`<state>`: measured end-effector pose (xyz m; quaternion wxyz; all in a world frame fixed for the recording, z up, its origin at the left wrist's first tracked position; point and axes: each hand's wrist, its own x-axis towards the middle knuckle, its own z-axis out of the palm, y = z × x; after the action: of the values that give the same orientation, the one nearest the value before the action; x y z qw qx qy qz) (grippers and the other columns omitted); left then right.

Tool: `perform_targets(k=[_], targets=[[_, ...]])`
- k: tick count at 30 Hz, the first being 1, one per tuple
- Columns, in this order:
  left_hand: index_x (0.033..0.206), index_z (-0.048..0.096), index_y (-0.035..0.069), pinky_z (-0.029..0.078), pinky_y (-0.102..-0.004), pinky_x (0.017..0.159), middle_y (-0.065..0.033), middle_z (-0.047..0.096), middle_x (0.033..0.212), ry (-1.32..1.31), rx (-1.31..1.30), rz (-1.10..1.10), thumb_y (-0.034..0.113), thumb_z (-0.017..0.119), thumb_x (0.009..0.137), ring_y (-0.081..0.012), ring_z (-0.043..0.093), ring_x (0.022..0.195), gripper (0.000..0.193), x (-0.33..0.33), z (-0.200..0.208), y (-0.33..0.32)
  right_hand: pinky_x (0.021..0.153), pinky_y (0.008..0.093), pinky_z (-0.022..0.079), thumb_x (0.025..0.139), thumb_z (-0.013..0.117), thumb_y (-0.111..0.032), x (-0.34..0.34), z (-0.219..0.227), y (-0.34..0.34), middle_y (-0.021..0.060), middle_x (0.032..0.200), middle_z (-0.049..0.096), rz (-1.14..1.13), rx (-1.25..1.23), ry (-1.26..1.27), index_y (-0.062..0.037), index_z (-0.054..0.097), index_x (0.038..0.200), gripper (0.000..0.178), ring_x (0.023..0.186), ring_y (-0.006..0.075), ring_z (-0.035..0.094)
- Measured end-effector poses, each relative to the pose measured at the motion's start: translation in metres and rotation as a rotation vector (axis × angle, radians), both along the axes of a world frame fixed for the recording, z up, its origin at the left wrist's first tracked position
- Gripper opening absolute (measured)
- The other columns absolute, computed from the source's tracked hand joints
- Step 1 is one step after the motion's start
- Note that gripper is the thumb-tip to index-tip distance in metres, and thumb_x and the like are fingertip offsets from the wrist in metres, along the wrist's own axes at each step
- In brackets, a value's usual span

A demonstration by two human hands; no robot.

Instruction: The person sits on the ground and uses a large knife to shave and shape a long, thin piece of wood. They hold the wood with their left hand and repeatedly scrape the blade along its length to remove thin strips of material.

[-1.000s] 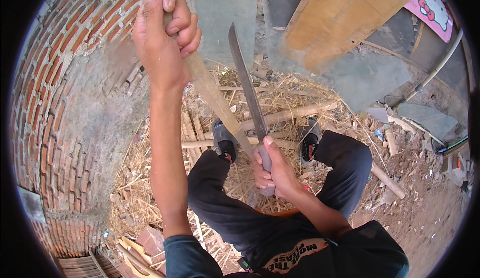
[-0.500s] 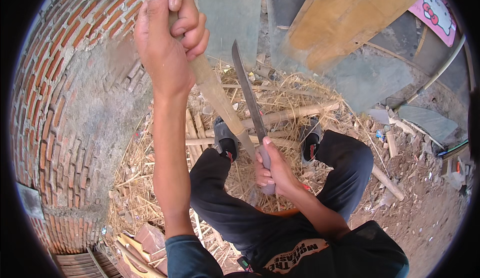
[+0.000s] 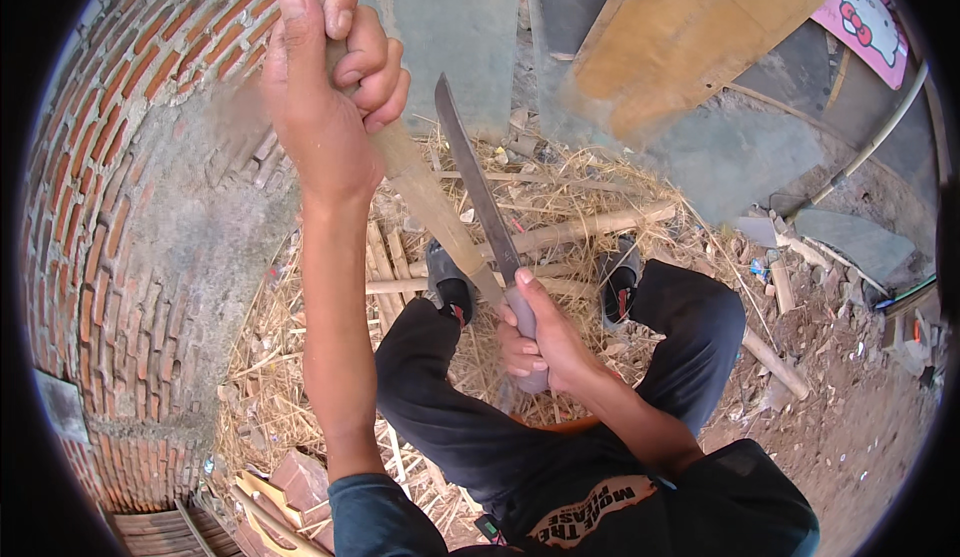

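My left hand [image 3: 335, 82], raised at the upper left, is closed round the upper end of a pale bamboo pole [image 3: 435, 212]. The pole slants down to the right, between my knees, and its lower end passes behind my right hand. Low in the middle, my right hand [image 3: 540, 337] grips the greyish handle of a machete [image 3: 478, 187]. Its long dark blade points up and slightly left, beside the pole with a gap at the tip. Whether the blade touches the pole near the handle, I cannot tell.
Straw and shavings [image 3: 290, 357] cover the ground round my shoes. A bamboo length [image 3: 590, 225] lies across in front of my feet. A brick wall [image 3: 130, 257] rises on the left. Boards [image 3: 710, 37] lean at the back, with a pink panel [image 3: 868, 27] at the far right.
The machete blade has swung left, nearer the pole, its tip now further left. My left hand and the pole have shifted slightly left and down.
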<state>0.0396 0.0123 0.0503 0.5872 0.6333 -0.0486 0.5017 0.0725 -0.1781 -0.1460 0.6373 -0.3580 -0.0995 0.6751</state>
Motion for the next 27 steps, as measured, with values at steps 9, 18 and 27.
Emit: perform_targets(k=[9,18,27], targets=[[0.086,0.042,0.012,0.016,-0.0211,0.039,0.0051,0.028,0.060,-0.002,0.009,-0.025,0.049,0.040,0.108,-0.0030,0.022,0.046,0.043,0.003,0.002,-0.007,0.041,0.0281,0.030,0.102,0.039,-0.064,-0.012,-0.018,0.003,-0.0028,0.053,0.033,-0.096,-0.020,-0.205,-0.0109,0.041,0.083,0.056,0.037,0.0083,0.027],[0.087,0.042,0.015,0.018,-0.0199,0.039,0.0065,0.028,0.062,-0.002,0.020,-0.014,0.047,0.041,0.108,-0.0029,0.020,0.047,0.038,-0.006,-0.002,0.003,0.039,0.0280,0.030,0.100,0.033,-0.070,0.000,-0.053,-0.006,-0.0062,0.048,0.026,-0.035,-0.068,0.146,-0.0146,0.041,0.079,0.060,0.034,0.0077,0.022],[0.088,0.042,0.015,0.018,-0.0199,0.039,0.0066,0.029,0.063,-0.010,0.006,-0.138,0.044,0.038,0.110,-0.0031,0.020,0.047,0.036,-0.007,-0.001,0.002,0.042,0.0266,0.030,0.100,0.034,-0.070,-0.008,-0.020,0.000,-0.0050,0.051,0.027,-0.001,-0.027,0.023,-0.0137,0.039,0.081,0.060,0.036,0.0081,0.023]])
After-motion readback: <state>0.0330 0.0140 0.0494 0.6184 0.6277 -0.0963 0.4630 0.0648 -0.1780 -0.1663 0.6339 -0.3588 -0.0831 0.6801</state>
